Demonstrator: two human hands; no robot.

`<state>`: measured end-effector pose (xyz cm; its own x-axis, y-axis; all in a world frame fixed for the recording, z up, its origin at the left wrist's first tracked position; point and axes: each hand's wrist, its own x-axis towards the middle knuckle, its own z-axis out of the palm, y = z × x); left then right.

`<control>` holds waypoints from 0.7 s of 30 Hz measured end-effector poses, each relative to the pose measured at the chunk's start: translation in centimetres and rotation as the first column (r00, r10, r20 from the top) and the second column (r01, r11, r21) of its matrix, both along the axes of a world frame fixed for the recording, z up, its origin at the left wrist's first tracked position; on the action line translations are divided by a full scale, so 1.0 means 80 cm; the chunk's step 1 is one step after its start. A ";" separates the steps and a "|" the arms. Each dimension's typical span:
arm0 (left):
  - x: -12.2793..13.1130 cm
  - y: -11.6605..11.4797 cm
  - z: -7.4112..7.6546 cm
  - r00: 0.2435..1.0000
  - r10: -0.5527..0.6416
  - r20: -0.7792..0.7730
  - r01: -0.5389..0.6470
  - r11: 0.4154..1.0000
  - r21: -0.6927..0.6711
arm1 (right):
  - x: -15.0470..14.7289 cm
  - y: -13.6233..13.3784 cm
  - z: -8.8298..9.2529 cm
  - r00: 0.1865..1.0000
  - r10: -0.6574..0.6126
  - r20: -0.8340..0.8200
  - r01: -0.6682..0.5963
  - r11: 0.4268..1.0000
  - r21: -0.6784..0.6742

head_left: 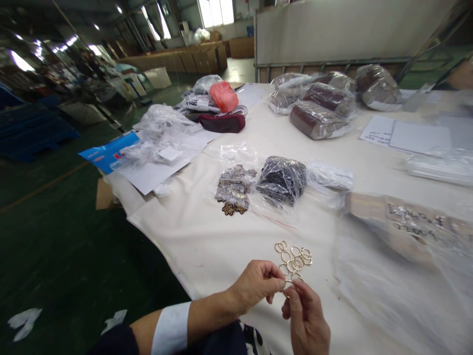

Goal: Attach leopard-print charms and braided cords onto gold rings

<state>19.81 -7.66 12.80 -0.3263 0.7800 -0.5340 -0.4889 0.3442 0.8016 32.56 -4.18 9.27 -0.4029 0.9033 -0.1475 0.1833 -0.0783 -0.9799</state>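
A gold ring is up between two hands here, just over the near part of the bench, partly hidden by the fingers. Across from the left, then: a blue bag pokes out past the bench edge, beside a white sheet, and there's crumpled clear plastic heaped over there too. Next along, a dark red pouch lies in front of a coral bundle. Nearer us, a clear bag of spotted brown pieces, some showing below its edge. Down in front, here's the left hand, a pale cuff up the forearm, its grip pinching the ring between thumb and finger. Beyond it sits a black bundle in clear plastic, and between that and the fingertips, a cluster of loose rings, several overlapping. Now the right hand: its grip, too, pinches that same ring, from the other side. Off to the right, wrapped brown pouches crowd the back, white papers lie flat, and nearer rests a plastic-covered package with dark handwriting.
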 end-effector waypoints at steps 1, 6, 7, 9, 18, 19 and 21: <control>0.000 0.000 0.000 1.000 0.016 -0.001 -0.016 1.000 -0.016 | 0.004 0.001 -0.007 0.999 0.029 0.035 -0.032 0.996 0.081; 0.000 0.002 0.004 1.000 -0.004 -0.011 0.003 0.998 -0.069 | 0.019 0.013 -0.025 0.973 0.129 0.191 -0.194 0.907 0.375; 0.000 0.002 0.005 1.000 -0.009 -0.008 0.008 0.997 -0.071 | 0.021 0.016 -0.025 0.967 0.127 0.221 -0.211 0.884 0.417; 0.000 0.002 0.004 1.000 -0.001 0.009 0.001 0.998 -0.068 | 0.021 0.019 -0.025 0.957 0.124 0.262 -0.240 0.845 0.478; -0.014 0.004 -0.024 0.985 0.053 0.166 -0.042 0.997 -0.065 | 0.002 0.035 -0.030 0.927 0.201 0.318 -0.335 0.826 0.454; -0.019 0.005 -0.031 0.983 0.046 0.177 -0.037 0.998 -0.052 | -0.002 0.039 -0.030 0.924 0.202 0.326 -0.341 0.820 0.459; -0.035 0.009 -0.046 0.997 0.027 0.078 -0.025 0.999 -0.029 | -0.011 0.048 -0.030 0.918 0.197 0.344 -0.353 0.803 0.481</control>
